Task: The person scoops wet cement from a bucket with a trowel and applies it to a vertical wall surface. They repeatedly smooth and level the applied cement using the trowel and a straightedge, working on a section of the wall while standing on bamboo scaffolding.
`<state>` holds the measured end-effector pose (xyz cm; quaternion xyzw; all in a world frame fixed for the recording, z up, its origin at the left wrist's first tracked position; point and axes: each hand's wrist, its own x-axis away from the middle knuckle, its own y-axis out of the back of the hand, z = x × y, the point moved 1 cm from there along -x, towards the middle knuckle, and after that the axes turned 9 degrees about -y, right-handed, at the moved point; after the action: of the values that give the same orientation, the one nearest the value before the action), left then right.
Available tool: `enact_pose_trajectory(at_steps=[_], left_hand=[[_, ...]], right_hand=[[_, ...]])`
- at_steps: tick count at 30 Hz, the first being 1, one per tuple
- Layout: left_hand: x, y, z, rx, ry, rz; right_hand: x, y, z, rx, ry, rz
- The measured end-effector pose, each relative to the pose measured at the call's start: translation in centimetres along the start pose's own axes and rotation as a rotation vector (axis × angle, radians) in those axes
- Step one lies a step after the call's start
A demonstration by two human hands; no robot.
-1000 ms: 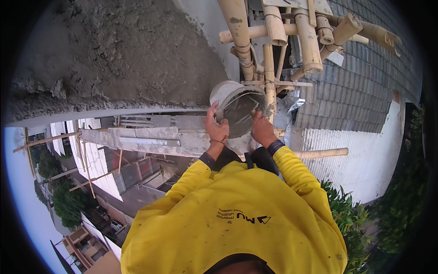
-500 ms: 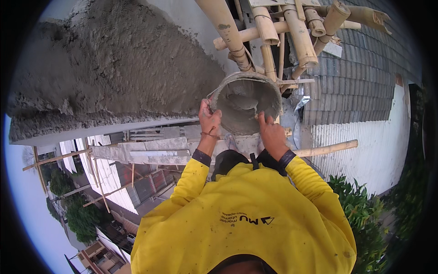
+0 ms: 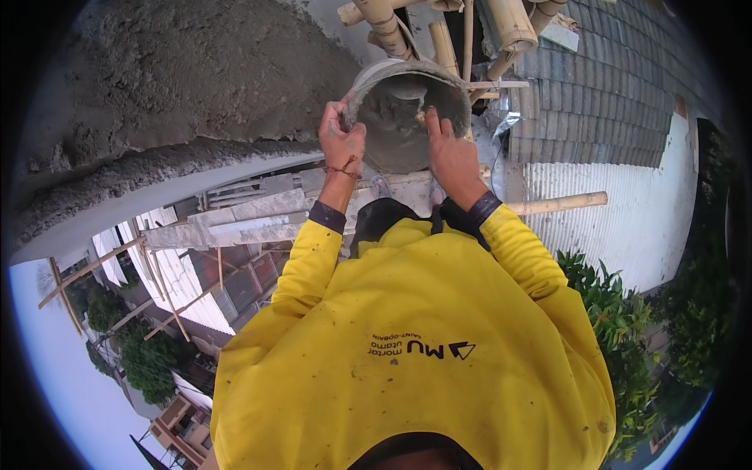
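A round bucket (image 3: pixel 377 76) coated with grey cement stands tilted ahead of me, its mouth facing me. My left hand (image 3: pixel 342 142) is closed on its left rim, with the thumb at the inner side. Inside, wet mortar (image 3: pixel 392 149) clings to the walls and lower part. My right hand (image 3: pixel 453 153) reaches over the right part of the mouth, its fingers closed round the handle of a trowel. The trowel's smeared blade (image 3: pixel 407 92) lies near the bucket's far inner wall. Most of the handle is hidden by my fingers.
Rough wet render covers a wall (image 3: pixel 196 86) at the left. Bamboo scaffold poles (image 3: pixel 513 27) stand beyond the bucket; another pole (image 3: pixel 556 204) juts out at right. Planks (image 3: pixel 258 223) lie below at left, above a drop. A tiled roof (image 3: pixel 595 94) is at right.
The view has shifted, so bucket and hands sit higher in the picture. Inside the bucket, the trowel blade has moved toward the far wall, my right hand with it. Both grips stay the same.
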<state>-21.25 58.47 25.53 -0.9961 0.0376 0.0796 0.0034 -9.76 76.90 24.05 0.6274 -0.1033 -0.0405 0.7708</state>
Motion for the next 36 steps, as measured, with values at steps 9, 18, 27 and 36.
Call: enact_pose_trajectory(at_steps=[9, 18, 27, 36], left_hand=[[0.4, -0.3, -1.0, -0.192, -0.088, -0.038], [0.9, -1.7, -2.8, -0.159, -0.152, 0.143], [-0.6, 1.7, -0.7, 0.097, 0.148, -0.026], [1.3, 3.8, 7.3, 0.229, 0.421, -0.450]], right_hand=[[0.7, -0.8, -0.8, 0.029, -0.074, 0.213], [-1.3, -2.4, -2.8, -1.025, -0.279, 0.802], [-0.2, -0.9, -1.8, -1.693, -0.347, 1.398], [2.7, 3.3, -0.8, -2.268, -0.302, 1.126]])
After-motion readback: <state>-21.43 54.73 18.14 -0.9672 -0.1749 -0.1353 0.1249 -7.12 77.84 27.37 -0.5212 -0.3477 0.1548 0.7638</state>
